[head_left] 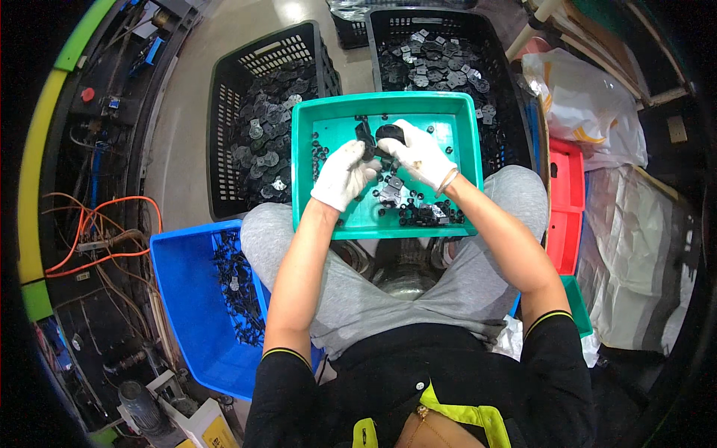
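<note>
White gloves cover both of my hands, which are raised over a green tray (336, 128) resting across my lap. My left hand (344, 176) is closed on a dark, narrow black plastic part (364, 136). Closed on a rounded black plastic part (390, 134) is my right hand (420, 155). The two parts nearly meet between my fingertips; whether they are joined I cannot tell. Below my hands in the tray lie several small round black pieces (409, 214) and a shiny grey flat piece (391, 191).
Two black crates, one at left (216, 149) and one at right (418, 13), hold many flat dark parts. A blue bin (194, 313) with thin black pieces stands left of my leg. Red trays (565, 179) and a white plastic bag (590, 97) are at right. Orange cable (112, 256) loops at left.
</note>
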`<action>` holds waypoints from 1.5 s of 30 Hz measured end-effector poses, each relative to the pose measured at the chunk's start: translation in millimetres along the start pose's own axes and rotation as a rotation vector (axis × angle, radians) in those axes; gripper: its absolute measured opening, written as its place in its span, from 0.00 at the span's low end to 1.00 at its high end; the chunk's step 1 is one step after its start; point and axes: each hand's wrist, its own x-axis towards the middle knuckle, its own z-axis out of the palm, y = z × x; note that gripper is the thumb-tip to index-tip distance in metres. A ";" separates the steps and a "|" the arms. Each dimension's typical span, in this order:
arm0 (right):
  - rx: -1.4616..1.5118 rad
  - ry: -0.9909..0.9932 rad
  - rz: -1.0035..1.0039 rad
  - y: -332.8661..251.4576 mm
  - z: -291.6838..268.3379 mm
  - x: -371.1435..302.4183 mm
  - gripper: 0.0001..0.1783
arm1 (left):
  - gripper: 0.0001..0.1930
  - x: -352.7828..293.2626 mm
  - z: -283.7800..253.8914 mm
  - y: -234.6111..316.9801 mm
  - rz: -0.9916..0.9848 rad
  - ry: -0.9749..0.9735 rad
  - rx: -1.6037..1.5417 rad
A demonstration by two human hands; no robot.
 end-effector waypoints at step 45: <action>0.641 -0.256 0.048 -101.1 15.4 113.2 0.25 | 0.20 -5.6 23.2 8.2 0.360 0.292 0.832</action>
